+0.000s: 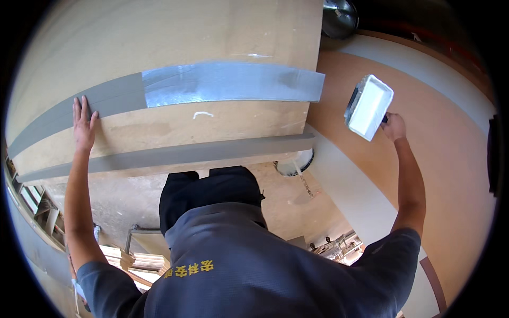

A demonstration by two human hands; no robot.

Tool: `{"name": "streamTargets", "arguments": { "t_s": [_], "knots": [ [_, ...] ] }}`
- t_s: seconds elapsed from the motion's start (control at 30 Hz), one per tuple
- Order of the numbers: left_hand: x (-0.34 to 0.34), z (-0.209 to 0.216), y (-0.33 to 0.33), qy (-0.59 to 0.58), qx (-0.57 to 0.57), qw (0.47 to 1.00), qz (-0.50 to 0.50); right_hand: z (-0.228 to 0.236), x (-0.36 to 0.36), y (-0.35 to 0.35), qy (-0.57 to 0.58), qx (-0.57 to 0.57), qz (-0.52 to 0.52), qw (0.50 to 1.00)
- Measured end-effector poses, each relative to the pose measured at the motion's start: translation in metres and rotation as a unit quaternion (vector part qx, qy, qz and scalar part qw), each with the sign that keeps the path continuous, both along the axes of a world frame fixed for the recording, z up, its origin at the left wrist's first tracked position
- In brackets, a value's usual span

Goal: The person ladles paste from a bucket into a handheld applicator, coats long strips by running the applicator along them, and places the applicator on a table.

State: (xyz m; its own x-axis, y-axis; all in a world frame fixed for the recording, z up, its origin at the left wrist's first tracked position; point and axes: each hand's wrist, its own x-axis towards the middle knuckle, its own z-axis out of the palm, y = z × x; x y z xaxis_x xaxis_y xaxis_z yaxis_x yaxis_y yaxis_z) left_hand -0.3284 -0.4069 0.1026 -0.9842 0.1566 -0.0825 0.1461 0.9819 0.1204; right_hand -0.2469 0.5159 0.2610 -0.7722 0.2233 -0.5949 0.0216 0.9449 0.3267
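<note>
My left hand [85,126] lies with fingers stretched out on the grey strip [117,94], at the left of a large tan board [185,37]. Toward the right, that strip continues as a shiny silvery stretch [228,84] that looks wet or metallic and reaches past the board's right edge. My right hand [394,127] is closed around the dark handle of a box-shaped spreading tool [369,106]. The tool's open side is white, and its rim looks smeared with something white. It is held up to the right of the board, over an orange-brown panel.
A second grey strip [169,155] runs along the board's near edge. Below its right end stands a round bucket [292,165] with whitish contents and a stick. The orange-brown panel [442,143] curves along the right. Stacked boards [149,262] lie at lower left.
</note>
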Motion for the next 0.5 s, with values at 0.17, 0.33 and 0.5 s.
{"name": "streamTargets", "arguments": {
  "t_s": [0.17, 0.33, 0.5],
  "knots": [
    [-0.002, -0.005, -0.005, -0.034, -0.054, 0.998, 0.019, -0.021, 0.017, -0.002, 0.101, -0.148, -0.036, 0.983],
    [-0.003, 0.0, 0.001, -0.059, -0.066, 0.995, 0.05, -0.038, 0.004, -0.034, 0.085, -0.196, 0.033, 0.976],
    [-0.004, 0.012, 0.01, -0.078, -0.073, 0.992, 0.069, -0.046, -0.003, -0.058, 0.092, -0.235, 0.059, 0.966]
  ]
}}
